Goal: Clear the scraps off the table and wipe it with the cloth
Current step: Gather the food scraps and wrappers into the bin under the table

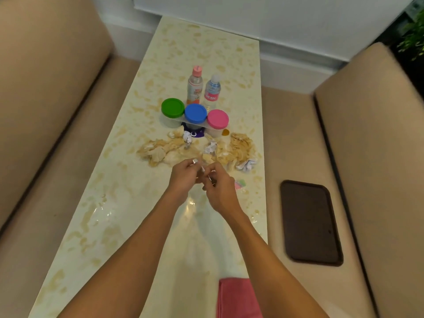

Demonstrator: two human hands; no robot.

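1. One pink cloth (238, 297) lies folded at the near edge of the table (119, 203), partly under the right forearm and cut off by the frame.
2. Two bare forearms reach forward over the table. The left hand (183, 177) and right hand (220, 191) meet just short of the scraps, knuckles up and fingers curled. Each pinches the top of what looks like one clear plastic bag (195, 216), which hangs glinting below the hands. What is in the bag cannot be made out.
3. One dark tray (311, 222) sits on the beige bench seat to the right, apart from the table.
4. One small pink-and-green scrap (240, 183) lies just beside the right hand.
5. Beyond the hands, torn tan paper scraps (160, 152) spread across the table's width, with three crumpled white paper balls (211, 148) among them.
6. One purple wrapper (197, 133) lies at the foot of the jars.
7. Three lidded jars stand in a row touching one another: green lid (172, 107), blue lid (195, 113), pink lid (218, 118). Their contents cannot be told.
8. Two capped bottles stand upright behind the jars: pink-capped bottle (195, 86) and white-capped bottle (212, 89).
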